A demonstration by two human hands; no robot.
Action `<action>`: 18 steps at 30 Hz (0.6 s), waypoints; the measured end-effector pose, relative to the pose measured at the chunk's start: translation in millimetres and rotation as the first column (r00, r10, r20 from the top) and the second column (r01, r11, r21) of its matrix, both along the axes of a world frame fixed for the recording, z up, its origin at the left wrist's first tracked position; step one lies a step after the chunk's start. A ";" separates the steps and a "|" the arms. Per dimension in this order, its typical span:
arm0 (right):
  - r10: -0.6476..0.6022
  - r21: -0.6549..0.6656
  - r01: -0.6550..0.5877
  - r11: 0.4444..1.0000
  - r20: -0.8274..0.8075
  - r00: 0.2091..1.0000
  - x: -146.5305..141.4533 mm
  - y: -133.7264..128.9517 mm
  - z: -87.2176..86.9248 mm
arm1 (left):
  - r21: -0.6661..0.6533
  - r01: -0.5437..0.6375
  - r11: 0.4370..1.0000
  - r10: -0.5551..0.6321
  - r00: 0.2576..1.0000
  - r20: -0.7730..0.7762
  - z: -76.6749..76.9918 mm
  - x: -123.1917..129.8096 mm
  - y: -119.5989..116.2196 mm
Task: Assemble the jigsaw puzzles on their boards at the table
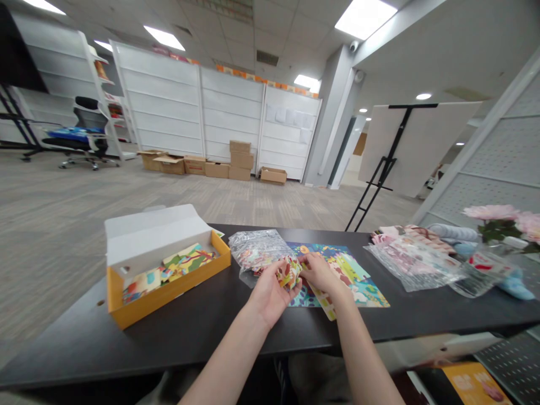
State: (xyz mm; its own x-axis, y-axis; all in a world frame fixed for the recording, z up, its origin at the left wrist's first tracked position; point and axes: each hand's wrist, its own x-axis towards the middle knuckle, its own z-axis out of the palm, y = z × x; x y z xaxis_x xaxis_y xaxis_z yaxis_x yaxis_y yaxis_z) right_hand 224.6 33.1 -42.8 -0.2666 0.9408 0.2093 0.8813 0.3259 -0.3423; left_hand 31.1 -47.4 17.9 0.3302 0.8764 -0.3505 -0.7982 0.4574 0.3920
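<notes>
Several small colourful pieces (289, 272) rest in my left hand (272, 293), its fingers curled around them. My right hand (319, 274) is beside it, fingers bent together near the pieces; whatever it pinches is too small to make out. Under my right hand and wrist lie a bright picture sheet (371, 292) with blue and green parts and a narrow patterned strip (328, 309). Just behind my left hand is a clear plastic bag (256, 242) with more small pieces inside. To the left stands an open yellow box (169, 298) holding colourful illustrated pieces (185, 262).
On the black table (189, 332), plastic-wrapped pink items (413, 259) lie at the right, near folded cloths, a clear bag and pink flowers (491, 212). Beyond the table are a black easel (390, 154), cardboard boxes (217, 169), white shelving and an office chair (86, 132).
</notes>
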 end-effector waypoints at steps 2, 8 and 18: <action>0.003 -0.013 -0.004 1.000 -0.041 0.999 3.6 2.3 0.1 | 0.004 0.011 1.000 -0.011 1.000 0.000 -0.3 -1.0 -1.5; 0.062 -0.049 -0.072 0.996 -0.183 0.981 13.9 -1.7 6.3 | 0.011 0.014 1.000 -0.014 1.000 0.011 -0.3 -6.0 -5.9; 0.017 -0.117 -0.037 0.992 -0.172 0.985 13.4 -1.2 16.1 | 0.006 -0.026 1.000 0.026 1.000 0.010 3.6 -28.4 -6.9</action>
State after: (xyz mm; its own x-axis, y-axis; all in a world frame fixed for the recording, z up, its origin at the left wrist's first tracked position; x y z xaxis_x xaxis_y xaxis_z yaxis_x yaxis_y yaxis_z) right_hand 238.1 31.9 -26.7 -0.2624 0.9547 0.1402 0.7979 0.2964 -0.5250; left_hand 2.7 -54.3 21.5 0.3107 0.8870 -0.3416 -0.8135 0.4341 0.3871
